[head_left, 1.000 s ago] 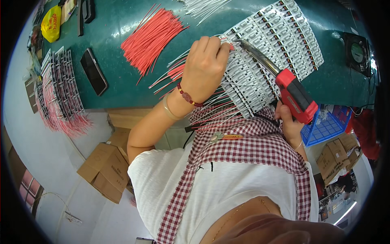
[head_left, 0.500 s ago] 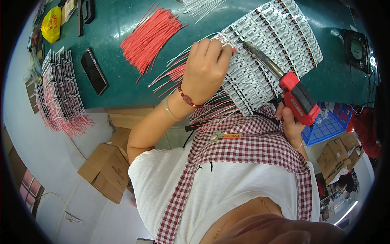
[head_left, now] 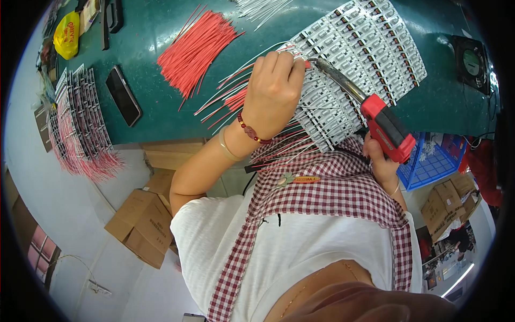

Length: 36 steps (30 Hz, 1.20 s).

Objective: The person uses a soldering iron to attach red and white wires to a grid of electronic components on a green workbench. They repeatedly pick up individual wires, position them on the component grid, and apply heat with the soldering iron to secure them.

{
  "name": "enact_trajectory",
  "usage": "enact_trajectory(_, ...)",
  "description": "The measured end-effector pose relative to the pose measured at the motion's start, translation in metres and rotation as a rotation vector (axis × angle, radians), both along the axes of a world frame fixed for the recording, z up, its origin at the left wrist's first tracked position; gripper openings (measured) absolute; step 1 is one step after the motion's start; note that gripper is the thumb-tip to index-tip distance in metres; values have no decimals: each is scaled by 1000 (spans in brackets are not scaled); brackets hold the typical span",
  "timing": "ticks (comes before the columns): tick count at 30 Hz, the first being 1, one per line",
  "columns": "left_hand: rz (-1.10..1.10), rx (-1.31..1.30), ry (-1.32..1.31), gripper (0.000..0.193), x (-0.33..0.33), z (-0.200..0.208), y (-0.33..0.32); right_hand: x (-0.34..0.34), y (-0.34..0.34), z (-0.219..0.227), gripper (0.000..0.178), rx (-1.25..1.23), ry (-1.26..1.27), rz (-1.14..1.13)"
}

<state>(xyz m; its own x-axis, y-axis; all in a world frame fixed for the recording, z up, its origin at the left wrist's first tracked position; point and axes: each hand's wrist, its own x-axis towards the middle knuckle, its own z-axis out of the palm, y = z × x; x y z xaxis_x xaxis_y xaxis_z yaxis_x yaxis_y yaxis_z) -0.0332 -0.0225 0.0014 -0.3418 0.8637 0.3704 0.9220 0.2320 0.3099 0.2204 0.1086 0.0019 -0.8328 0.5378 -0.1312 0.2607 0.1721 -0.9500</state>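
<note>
My right hand (head_left: 383, 163) grips a red and black soldering gun (head_left: 387, 126) by its handle. The gun's long metal barrel slants up and left, and its tip is close to the fingertips of my left hand (head_left: 272, 96). That hand is closed around a small bunch of red wires (head_left: 235, 100), whose ends stick out on its left side. Under both hands lies a panel of small white circuit boards (head_left: 370, 51) in rows. White and red wires hang from its near left edge, over my checked apron. The exact contact at the tip is too small to make out.
A pile of red wires (head_left: 197, 52) and some white wires (head_left: 262, 9) lie on the green table (head_left: 155, 115). Left are a phone (head_left: 124, 95), wired board panels (head_left: 86, 115) and a yellow bag (head_left: 66, 35). A black round-faced device (head_left: 471, 65) and blue basket (head_left: 429, 166) are right.
My right hand has shifted the soldering gun slightly left, so its tip is nearer the left fingertips. My left hand keeps its grip on the wires and has barely moved.
</note>
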Motion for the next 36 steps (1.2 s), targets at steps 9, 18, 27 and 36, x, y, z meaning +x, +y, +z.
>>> enact_trajectory(9, 42, -27, -10, 22, 2, 4, 1, -3, 0, 13, 46, -122, 11, -51)
enact_trajectory(18, 22, 22, 1, 24, 5, 7, -1, 3, -3, 14, 48, -161, 15, -92)
enact_trajectory(27, 20, 1, -18, 18, 8, -1, 0, 12, -3, -1, 39, -95, 16, -49)
enact_trajectory(36, 38, -51, -37, 20, 10, 4, 0, 12, -1, -3, 42, -23, -30, 2)
